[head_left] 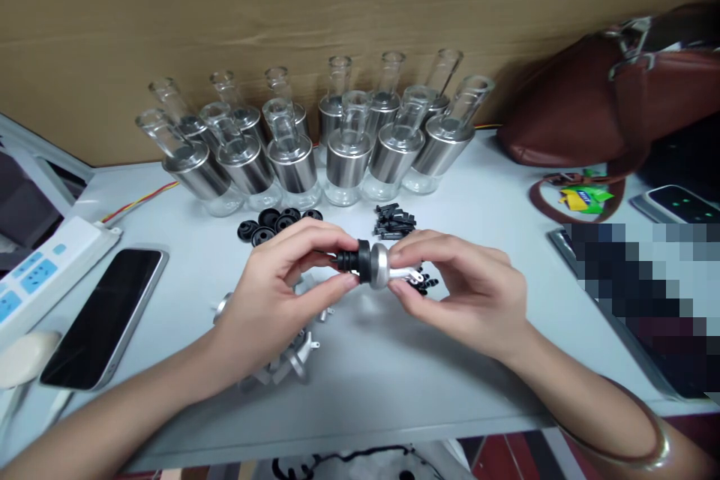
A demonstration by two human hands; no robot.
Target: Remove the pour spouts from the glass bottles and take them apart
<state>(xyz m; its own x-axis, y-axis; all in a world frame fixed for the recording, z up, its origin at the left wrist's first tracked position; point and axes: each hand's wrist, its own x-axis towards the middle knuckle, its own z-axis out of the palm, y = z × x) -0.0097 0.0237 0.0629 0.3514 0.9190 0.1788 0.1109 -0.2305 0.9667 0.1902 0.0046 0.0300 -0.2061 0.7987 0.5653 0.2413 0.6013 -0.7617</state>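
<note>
My left hand (286, 281) pinches a black ribbed bottle stopper (363, 261) between thumb and fingers. Pressed up against it, or very nearly so, is a silver metal pourer spout (381, 267), gripped by my right hand (475, 292) near its narrow tube. The two parts line up sideways above the table. Partly hidden under my left hand and wrist lies a pile of silver spouts (298, 364). Several round black stoppers (264, 235) sit just beyond that hand. Small black pieces (397, 223) are heaped behind the held parts, with more black bits (428, 285) by my right fingers.
Two rows of glass bottles with metal sleeves (349, 161) stand along the cardboard backing (360, 0). A phone (104, 319) and power strip (45, 277) lie left. At right are a brown bag (585, 105), a green-yellow packet (585, 200) and a dark, partly pixelated device (630, 315).
</note>
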